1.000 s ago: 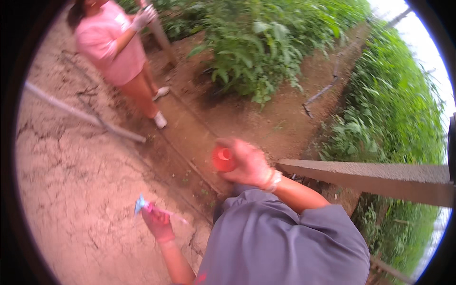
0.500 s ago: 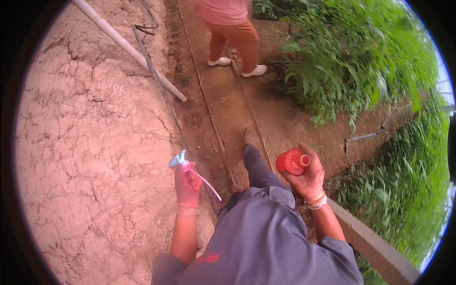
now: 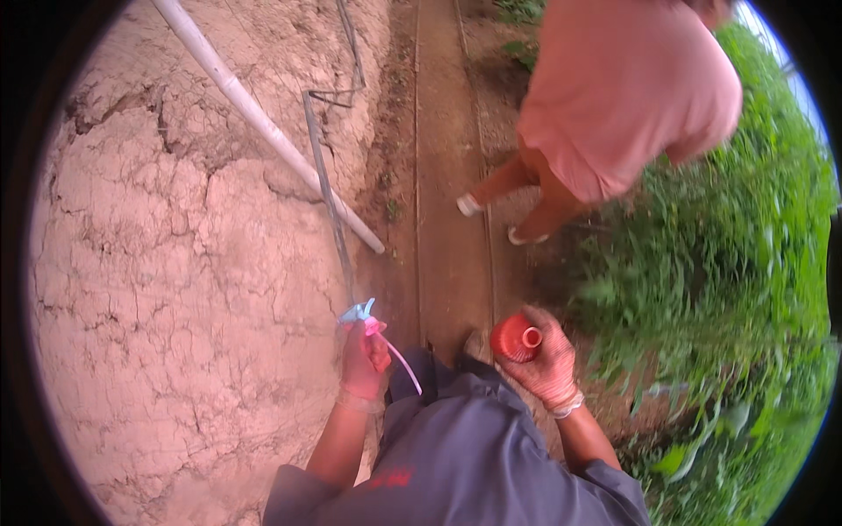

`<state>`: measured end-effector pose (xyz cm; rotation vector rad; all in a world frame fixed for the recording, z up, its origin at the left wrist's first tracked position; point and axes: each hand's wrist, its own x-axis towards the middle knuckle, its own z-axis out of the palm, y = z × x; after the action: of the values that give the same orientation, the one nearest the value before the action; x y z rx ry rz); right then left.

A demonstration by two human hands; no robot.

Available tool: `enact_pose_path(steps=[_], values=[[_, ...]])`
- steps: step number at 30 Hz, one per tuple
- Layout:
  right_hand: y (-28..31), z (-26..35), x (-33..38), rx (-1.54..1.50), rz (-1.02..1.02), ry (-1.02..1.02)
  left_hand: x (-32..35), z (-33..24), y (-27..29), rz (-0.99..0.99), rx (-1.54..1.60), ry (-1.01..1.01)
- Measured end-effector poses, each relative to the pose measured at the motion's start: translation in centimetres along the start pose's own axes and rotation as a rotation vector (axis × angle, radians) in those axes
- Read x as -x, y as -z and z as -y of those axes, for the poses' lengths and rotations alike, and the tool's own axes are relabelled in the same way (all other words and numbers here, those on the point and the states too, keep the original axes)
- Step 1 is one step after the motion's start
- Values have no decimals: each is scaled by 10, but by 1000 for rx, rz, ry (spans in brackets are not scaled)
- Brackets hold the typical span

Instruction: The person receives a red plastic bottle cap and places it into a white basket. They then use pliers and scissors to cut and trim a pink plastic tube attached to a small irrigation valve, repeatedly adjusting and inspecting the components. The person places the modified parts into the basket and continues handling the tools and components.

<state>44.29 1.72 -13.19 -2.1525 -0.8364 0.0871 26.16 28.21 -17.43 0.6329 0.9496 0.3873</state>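
Left hand grasping spray nozzle with thin tube, near cracked earth wall at left. Right hand clenched around red bottle, mouth open. Other person far right on dirt path.

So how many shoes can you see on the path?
2, both on the other person in pink: one white shoe on the dirt path, the other shoe nearer the green plants. The wearer's own feet are hidden.
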Motion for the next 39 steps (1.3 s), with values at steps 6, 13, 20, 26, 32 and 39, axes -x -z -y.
enact_pose_path(steps=[6, 13, 20, 26, 32, 39], values=[[-33, -20, -139, -23, 120, 49, -98, -44, -46, -56, 77, -28], [-75, -23, -333, -11, 66, 41, -271, -134, -111, 7, 113, -53], [-96, -24, -518, 9, -79, -104, -424, -270, -232, 139, 9, 36], [-124, -81, -671, 47, -187, -186, -574, -349, -337, 148, -35, 57], [-149, -131, -855, 55, -195, -162, -714, -414, -429, 109, 14, 78], [-159, -147, -1076, 82, -74, -157, -851, -511, -512, 47, 44, -30]])
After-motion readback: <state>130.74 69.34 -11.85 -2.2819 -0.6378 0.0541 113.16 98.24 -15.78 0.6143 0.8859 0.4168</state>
